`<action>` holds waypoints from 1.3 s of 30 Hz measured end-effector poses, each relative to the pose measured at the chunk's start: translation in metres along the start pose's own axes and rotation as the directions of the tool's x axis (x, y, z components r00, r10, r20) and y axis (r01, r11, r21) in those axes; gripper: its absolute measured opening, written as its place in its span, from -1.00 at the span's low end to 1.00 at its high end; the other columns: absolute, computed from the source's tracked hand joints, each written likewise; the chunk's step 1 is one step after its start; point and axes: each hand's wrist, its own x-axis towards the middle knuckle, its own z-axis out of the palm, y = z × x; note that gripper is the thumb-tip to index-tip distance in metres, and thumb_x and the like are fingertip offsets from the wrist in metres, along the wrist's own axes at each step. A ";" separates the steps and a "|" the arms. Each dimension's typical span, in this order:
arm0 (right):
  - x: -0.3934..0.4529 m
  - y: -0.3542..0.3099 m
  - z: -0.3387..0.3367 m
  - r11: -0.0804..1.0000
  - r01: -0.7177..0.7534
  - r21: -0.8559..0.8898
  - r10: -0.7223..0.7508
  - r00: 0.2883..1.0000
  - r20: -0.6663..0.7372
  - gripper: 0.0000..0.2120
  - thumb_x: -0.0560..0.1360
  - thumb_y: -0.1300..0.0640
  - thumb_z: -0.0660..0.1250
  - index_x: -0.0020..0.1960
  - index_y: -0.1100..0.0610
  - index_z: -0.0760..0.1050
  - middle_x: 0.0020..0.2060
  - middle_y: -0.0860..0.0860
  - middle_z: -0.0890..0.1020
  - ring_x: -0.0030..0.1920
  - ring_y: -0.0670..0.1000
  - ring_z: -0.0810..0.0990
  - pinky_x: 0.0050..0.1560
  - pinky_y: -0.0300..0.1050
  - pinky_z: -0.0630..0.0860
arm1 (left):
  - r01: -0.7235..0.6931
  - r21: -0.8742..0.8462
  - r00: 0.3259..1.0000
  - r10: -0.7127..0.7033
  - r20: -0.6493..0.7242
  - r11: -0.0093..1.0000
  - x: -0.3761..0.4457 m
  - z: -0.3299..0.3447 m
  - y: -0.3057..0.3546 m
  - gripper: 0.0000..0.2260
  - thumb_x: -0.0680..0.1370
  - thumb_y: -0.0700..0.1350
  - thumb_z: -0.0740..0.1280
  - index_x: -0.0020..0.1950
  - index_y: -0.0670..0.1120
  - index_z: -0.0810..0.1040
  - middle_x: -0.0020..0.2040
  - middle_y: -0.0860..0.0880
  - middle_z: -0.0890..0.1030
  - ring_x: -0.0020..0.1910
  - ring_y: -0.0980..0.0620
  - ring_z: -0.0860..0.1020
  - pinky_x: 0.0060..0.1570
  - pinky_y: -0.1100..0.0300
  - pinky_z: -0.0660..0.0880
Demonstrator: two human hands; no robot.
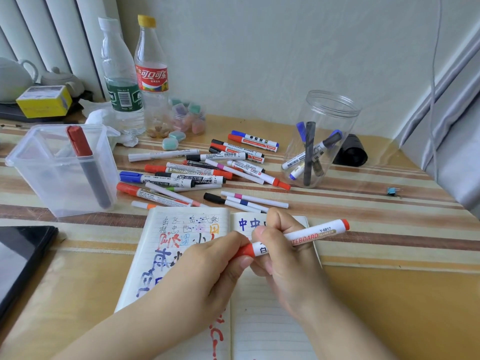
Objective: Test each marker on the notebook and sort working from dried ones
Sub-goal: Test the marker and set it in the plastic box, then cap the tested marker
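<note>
Over the open notebook [262, 320], both hands hold a red-capped white whiteboard marker [311, 235]. My left hand [207, 268] pinches its red cap end, while my right hand [283, 253] grips the white barrel. The left page carries scribbles in black, red, blue and orange; the right page has blue characters at the top. A pile of several markers [202, 172] lies on the table behind the notebook. A clear square tub [52, 183] at the left holds one red-capped marker. A clear round jar [337, 110] at the right holds several markers.
Two plastic bottles [124, 81] stand at the back left beside a small jar of pastel erasers [189, 118] and a yellow box [44, 101]. A dark tablet [20, 258] lies at the left edge. A black lid [353, 152] sits behind the round jar.
</note>
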 end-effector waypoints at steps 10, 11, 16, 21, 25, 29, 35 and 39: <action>0.003 -0.017 -0.006 0.921 0.008 -0.390 -0.024 0.999 -0.037 -0.57 0.41 -0.25 0.34 -0.30 0.12 0.40 -0.60 -0.07 0.39 -0.56 -0.16 0.31 -0.45 -0.31 0.26 | 0.309 -0.139 0.909 -0.335 -0.248 0.941 0.008 0.000 0.008 -0.63 0.56 0.12 0.17 -0.28 -0.13 0.48 -0.54 0.09 0.33 -0.55 0.13 0.28 -0.53 0.40 0.20; 0.000 -0.018 -0.009 0.852 0.085 -0.516 -0.119 0.992 -0.034 -0.63 0.44 -0.16 0.36 -0.30 0.10 0.40 -0.60 -0.09 0.40 -0.55 -0.17 0.32 -0.43 -0.33 0.27 | 0.353 -0.157 0.888 -0.383 -0.254 0.922 0.008 -0.001 0.007 -0.63 0.53 0.10 0.18 -0.28 -0.17 0.48 -0.55 0.07 0.32 -0.55 0.12 0.28 -0.54 0.38 0.21; -0.003 -0.009 -0.007 0.239 0.464 -0.853 -0.380 0.853 0.358 -0.78 0.43 0.06 0.24 0.06 -0.04 0.49 -0.37 -0.32 0.31 -0.30 -0.36 0.34 -0.23 -0.53 0.25 | 0.373 -0.184 0.875 -0.411 -0.255 0.909 0.007 -0.003 0.009 -0.61 0.51 0.13 0.24 -0.35 -0.15 0.46 -0.53 0.06 0.31 -0.53 0.12 0.28 -0.52 0.34 0.22; 0.002 -0.010 -0.005 0.202 0.456 -0.867 -0.397 0.847 0.353 -0.81 0.39 0.01 0.24 -0.02 -0.02 0.49 -0.32 -0.28 0.30 -0.29 -0.46 0.31 -0.26 -0.57 0.21 | 0.338 -0.155 0.901 -0.367 -0.230 0.928 0.007 -0.004 0.004 -0.73 0.49 0.07 0.33 -0.33 -0.06 0.46 -0.50 0.08 0.34 -0.48 0.14 0.31 -0.47 0.33 0.24; 0.004 -0.025 -0.011 0.120 0.384 -0.915 -0.414 0.857 0.306 -0.86 0.36 -0.05 0.25 -0.11 -0.04 0.46 -0.44 -0.28 0.27 -0.41 -0.41 0.30 -0.40 -0.47 0.16 | 0.322 -0.047 0.939 -0.325 -0.113 0.946 0.014 -0.008 0.010 -0.79 0.51 0.12 0.26 -0.25 0.05 0.41 -0.46 0.08 0.41 -0.41 0.15 0.38 -0.40 0.33 0.29; 0.007 -0.049 -0.024 0.072 0.292 -0.954 -0.461 0.858 0.228 -0.83 0.32 0.17 0.41 -0.20 0.00 0.44 -0.48 -0.27 0.34 -0.42 -0.19 0.40 -0.45 -0.39 0.26 | 0.318 0.144 0.946 -0.324 0.023 0.937 0.020 -0.010 0.015 -0.83 0.57 0.11 0.14 -0.11 0.05 0.40 -0.31 0.12 0.45 -0.33 0.22 0.41 -0.36 0.38 0.30; 0.020 -0.084 -0.007 0.411 0.406 -0.816 -0.449 0.869 0.206 -0.92 0.52 0.08 0.31 -0.16 -0.01 0.48 -0.33 -0.12 0.60 -0.28 -0.16 0.57 -0.27 -0.35 0.47 | 0.206 0.439 0.953 -0.281 0.112 0.875 0.020 0.014 0.010 -0.77 0.59 0.07 0.09 -0.01 -0.05 0.40 -0.09 0.00 0.51 -0.12 -0.04 0.50 -0.17 0.16 0.42; 0.047 -0.095 0.049 0.586 0.523 -0.618 -0.463 0.843 0.274 -0.94 0.52 0.00 0.27 -0.12 -0.05 0.47 -0.35 -0.14 0.60 -0.31 -0.17 0.57 -0.23 -0.26 0.48 | 0.199 0.420 0.980 -0.187 -0.070 0.886 0.010 0.025 -0.010 -0.80 0.46 0.02 0.13 -0.32 -0.03 0.35 -0.48 0.07 0.43 -0.58 0.05 0.41 -0.62 0.31 0.22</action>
